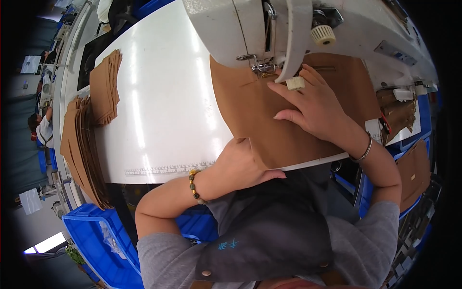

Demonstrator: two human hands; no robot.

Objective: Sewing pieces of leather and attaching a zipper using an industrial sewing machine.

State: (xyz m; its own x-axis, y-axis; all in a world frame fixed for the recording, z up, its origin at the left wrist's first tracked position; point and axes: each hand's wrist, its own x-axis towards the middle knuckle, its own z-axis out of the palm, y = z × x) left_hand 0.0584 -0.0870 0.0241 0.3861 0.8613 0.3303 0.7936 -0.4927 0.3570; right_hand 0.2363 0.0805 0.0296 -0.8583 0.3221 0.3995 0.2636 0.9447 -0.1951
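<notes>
A large brown fabric panel [269,115] lies on the white table under the needle and presser foot [262,66] of a white sewing machine [346,29]. At the panel's near left corner, my left hand [238,166] is closed on the edge, its fingers partly hidden by the cloth and its thumb pointing right. My right hand [317,106] rests on the panel just right of the presser foot, fingers stretched out and thumb spread. Its fingertips are partly behind a curved white machine part and a cream knob [295,83]. A slot-like opening shows in the panel beyond the hand.
Stacks of brown cut pieces [84,149] hang over the table's left edge, with another pile [105,89] behind. A ruler strip [163,168] runs along the front edge. Blue crates [96,241] stand below left. More brown pieces [397,113] lie at right. Another person sits far left.
</notes>
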